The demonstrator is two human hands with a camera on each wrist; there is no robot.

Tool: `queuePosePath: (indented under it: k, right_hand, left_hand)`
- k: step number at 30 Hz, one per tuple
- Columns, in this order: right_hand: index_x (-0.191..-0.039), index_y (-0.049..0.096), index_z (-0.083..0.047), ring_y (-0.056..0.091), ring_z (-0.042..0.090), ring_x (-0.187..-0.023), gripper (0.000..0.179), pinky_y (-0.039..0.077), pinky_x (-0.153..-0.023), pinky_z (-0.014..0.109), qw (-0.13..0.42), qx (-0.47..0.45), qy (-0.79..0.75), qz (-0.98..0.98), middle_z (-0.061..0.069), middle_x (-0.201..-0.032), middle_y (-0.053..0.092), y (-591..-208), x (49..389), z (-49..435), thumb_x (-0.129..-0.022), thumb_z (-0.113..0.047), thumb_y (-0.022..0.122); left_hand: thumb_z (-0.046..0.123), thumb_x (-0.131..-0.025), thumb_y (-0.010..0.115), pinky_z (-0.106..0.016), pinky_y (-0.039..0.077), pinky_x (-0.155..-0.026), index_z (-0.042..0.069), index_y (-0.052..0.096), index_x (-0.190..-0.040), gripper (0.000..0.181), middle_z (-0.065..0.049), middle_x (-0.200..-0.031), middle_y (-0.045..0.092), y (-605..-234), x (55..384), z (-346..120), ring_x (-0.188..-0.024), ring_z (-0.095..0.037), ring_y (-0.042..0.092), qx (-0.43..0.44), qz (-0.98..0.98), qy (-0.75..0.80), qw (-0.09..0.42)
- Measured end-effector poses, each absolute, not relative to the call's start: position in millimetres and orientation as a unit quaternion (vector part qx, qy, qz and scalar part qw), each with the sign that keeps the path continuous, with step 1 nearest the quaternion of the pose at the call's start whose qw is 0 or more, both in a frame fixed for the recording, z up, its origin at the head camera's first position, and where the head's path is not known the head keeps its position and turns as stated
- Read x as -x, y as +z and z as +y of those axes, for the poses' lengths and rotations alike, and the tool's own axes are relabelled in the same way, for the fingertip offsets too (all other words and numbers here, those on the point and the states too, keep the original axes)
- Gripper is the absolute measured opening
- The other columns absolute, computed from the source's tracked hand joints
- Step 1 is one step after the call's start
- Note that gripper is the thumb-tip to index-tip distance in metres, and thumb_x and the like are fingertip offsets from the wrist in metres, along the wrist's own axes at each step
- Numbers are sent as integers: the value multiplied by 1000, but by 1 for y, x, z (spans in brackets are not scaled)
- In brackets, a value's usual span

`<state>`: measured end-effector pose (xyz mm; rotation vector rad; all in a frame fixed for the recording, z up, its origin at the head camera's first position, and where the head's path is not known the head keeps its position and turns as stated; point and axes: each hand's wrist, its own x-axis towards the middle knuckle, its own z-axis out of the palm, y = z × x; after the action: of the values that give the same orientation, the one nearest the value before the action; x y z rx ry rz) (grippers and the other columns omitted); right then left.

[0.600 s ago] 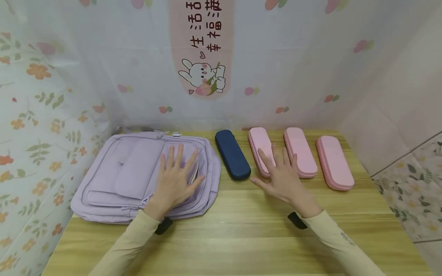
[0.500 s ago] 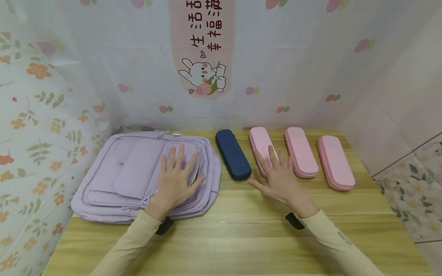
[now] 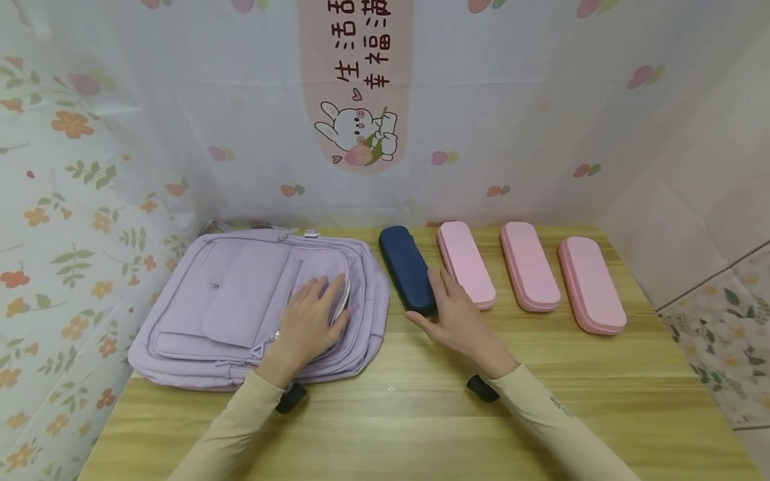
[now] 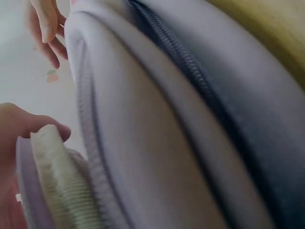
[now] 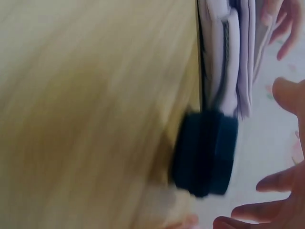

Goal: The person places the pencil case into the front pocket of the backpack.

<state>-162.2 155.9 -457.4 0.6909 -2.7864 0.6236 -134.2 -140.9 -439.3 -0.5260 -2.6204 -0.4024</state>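
Note:
A lilac backpack (image 3: 240, 287) lies flat on the left of the table. My left hand (image 3: 307, 327) rests over its front pocket, whose side gapes beside the thumb. Up close in the left wrist view, the pocket's pale lining (image 4: 64, 176) shows at that gap. Right of the bag lies a dark blue hard case (image 3: 404, 267), long with rounded ends. Over its near end, my right hand (image 3: 460, 324) has thumb and fingers spread to either side. The right wrist view shows space between those fingers (image 5: 276, 181) and the case.
Three pink cases of like shape stand in a row to the right: a near one (image 3: 466, 264), a middle one (image 3: 529, 267) and an outer one (image 3: 592, 284). A patterned curtain (image 3: 511, 133) hangs behind the wooden table (image 3: 397, 427).
My right hand has moved left from over the pink cases to the near end of the blue case. The left hand's fingers have drawn together and settled lower on the pocket.

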Motion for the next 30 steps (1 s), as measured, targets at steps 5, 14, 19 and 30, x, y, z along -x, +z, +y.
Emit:
queuePosePath:
  k: [5,14,19,30]
  right_hand:
    - [-150,38,9,56,56,-120,97,52,-98,63,109,-225,213,-944,41,-143,45,-465,161,146,-85,-50,78]
    - [-145,38,17,60,53,-112,95,56,-91,59,126,-178,219,-951,42,-135,49,-476,164,133,-83,-40,83]
    - [-137,42,21,63,51,-105,88,57,-88,56,138,-120,236,-954,42,-121,56,-480,167,128,-82,-32,85]
    - [-128,54,17,65,42,-98,84,57,-83,51,74,-53,299,-950,33,-113,62,-471,177,131,-76,-41,85]
  left_hand:
    - [21,-81,79,-50,60,-78,1,67,-120,45,-18,-106,73,-447,135,-139,-92,-37,71,203,-927,-166,267]
    - [16,-81,80,-47,60,-72,2,74,-100,25,-12,-95,72,-455,133,-138,-86,-33,69,189,-920,-194,285]
    - [11,-80,79,-46,59,-67,1,74,-93,17,-11,-87,70,-456,134,-137,-80,-32,68,187,-910,-212,305]
    - [1,-80,75,-38,58,-58,-4,75,-87,8,-13,-76,70,-447,137,-144,-63,-27,67,191,-872,-282,352]
